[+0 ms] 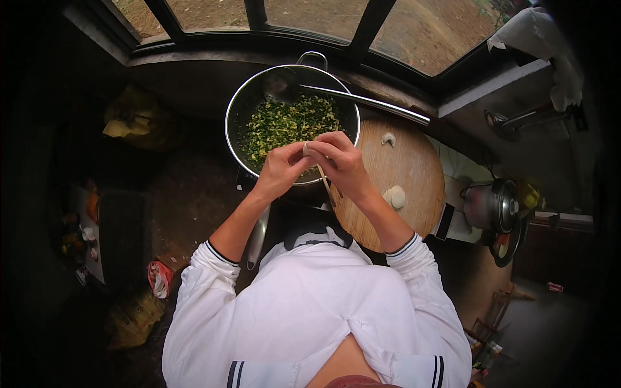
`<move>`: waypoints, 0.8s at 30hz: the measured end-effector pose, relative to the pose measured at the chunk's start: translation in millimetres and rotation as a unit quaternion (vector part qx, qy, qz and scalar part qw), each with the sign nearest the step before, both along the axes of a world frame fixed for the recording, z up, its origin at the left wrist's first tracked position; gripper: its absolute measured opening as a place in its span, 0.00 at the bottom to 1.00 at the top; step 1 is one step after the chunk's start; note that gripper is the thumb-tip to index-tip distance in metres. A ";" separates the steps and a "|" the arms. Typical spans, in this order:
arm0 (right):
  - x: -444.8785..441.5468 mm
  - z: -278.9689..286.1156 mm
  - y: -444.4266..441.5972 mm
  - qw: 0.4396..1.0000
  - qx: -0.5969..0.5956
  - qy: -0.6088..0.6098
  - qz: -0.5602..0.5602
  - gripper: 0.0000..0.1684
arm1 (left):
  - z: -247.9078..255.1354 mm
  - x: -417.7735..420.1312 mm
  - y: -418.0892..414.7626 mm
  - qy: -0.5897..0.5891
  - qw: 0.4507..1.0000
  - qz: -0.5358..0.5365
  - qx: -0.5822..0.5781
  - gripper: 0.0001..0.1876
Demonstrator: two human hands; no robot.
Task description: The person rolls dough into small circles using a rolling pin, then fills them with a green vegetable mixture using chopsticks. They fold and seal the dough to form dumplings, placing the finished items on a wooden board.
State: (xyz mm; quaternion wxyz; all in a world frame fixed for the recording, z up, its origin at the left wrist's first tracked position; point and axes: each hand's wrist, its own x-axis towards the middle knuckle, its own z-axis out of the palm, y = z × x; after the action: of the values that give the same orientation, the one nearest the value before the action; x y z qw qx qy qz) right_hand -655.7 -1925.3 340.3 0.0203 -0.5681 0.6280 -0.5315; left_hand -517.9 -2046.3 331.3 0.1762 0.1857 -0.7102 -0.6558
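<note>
My left hand [281, 167] and my right hand [342, 160] meet above the near side of a wide metal pan [228, 121]. Between their fingertips is a small white dumpling [306, 149], mostly hidden by the fingers. Chopped greens with yellow egg-like bits [291, 121] fill the pan's bottom. Thin chopsticks [324, 183] slant across the near rim below my right hand; whether that hand also grips them I cannot tell. On a round wooden board [417, 169] to the right lie a crescent-shaped dumpling [388, 139] and a small stack of round dough wrappers [395, 197].
A metal ladle [368, 101] rests in the pan, its handle reaching over the board. The pan's long handle [258, 237] points towards me. A lidded pot [492, 206] stands right of the board. Windows [310, 19] line the far side. A yellowish bag [136, 119] sits left.
</note>
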 end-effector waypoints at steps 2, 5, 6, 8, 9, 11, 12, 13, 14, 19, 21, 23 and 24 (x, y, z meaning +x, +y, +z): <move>0.2 -2.0 -1.0 1.000 0.012 -0.004 -0.001 0.08 | -1.0 -0.4 -0.6 -0.004 1.000 0.002 -0.028 0.15; -5.0 -2.8 -0.7 0.999 0.029 0.034 0.004 0.10 | 1.4 0.1 -0.9 -0.015 0.997 0.003 -0.074 0.16; -4.6 -2.7 -0.5 0.999 0.044 -0.011 0.008 0.09 | 2.4 0.1 -0.8 -0.019 0.996 0.002 -0.091 0.16; -3.0 -1.7 -0.2 0.992 0.074 -0.101 0.016 0.09 | 2.4 1.3 -0.4 -0.022 0.993 0.002 -0.112 0.17; -1.6 -0.7 -0.3 0.991 0.070 -0.113 0.008 0.09 | 3.2 1.6 -0.6 -0.023 0.992 0.002 -0.124 0.17; 1.4 0.8 0.1 0.989 0.063 -0.137 -0.009 0.08 | 7.0 1.2 -1.5 -0.024 0.991 -0.006 -0.130 0.17; 0.2 -0.8 1.1 0.992 0.056 -0.110 -0.005 0.08 | 8.3 1.0 -1.4 -0.024 0.991 -0.010 -0.132 0.17; -2.1 -3.8 2.4 0.995 0.050 -0.083 0.000 0.08 | 8.1 0.6 -1.8 -0.022 0.992 -0.015 -0.122 0.16; -3.2 -5.9 3.5 0.997 0.043 -0.057 0.004 0.08 | 7.5 0.2 -2.7 -0.021 0.993 -0.020 -0.112 0.16; -1.0 -10.7 4.7 1.000 0.006 -0.002 -0.023 0.09 | 0.6 0.8 -2.4 0.000 0.999 -0.044 -0.019 0.14; 0.3 -9.9 4.9 0.999 0.003 -0.032 -0.027 0.08 | 0.6 2.4 -1.0 0.011 0.999 -0.047 0.002 0.14; 4.1 -2.8 5.3 0.994 0.014 -0.103 -0.026 0.06 | 3.4 4.1 -1.9 0.001 0.999 -0.046 -0.024 0.13; 4.6 0.2 5.5 0.995 0.017 -0.093 -0.018 0.06 | 5.6 5.5 -0.9 -0.005 0.998 -0.047 -0.035 0.13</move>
State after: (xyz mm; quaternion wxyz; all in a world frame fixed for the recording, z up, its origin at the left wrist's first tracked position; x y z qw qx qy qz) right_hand -651.1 -1919.8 340.6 0.0789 -0.5042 0.6424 -0.5718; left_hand -512.4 -2047.2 336.9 0.1484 0.1493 -0.7414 -0.6372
